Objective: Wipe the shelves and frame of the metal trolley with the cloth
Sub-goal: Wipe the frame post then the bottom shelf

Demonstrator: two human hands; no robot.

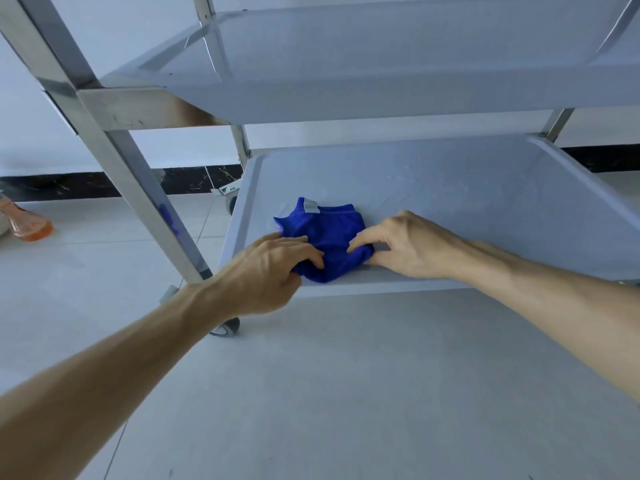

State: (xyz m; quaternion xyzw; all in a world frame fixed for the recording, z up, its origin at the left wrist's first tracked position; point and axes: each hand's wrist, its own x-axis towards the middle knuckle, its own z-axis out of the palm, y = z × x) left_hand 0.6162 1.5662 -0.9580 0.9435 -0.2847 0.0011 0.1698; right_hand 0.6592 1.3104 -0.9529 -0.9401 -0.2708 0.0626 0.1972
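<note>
A blue cloth (pixel 325 233) with a small white tag lies bunched at the front left of the metal trolley's bottom shelf (pixel 467 188). My left hand (pixel 270 268) grips the cloth's near left edge, fingers curled into the fabric. My right hand (pixel 405 245) pinches the cloth's right side, thumb and fingertips on it, the palm over the shelf's front rim. Faint wet streaks show on the shelf behind the cloth. The middle shelf (pixel 381 88) spans above, and the trolley's slanted steel frame post (pixel 138 174) runs down at the left.
An orange spray bottle (pixel 26 223) lies on the tiled floor at the far left. Trolley castors (pixel 227 329) stand under the front left corner and further back. A white wall with a dark skirting runs behind. Pale floor tiles spread in front of the trolley.
</note>
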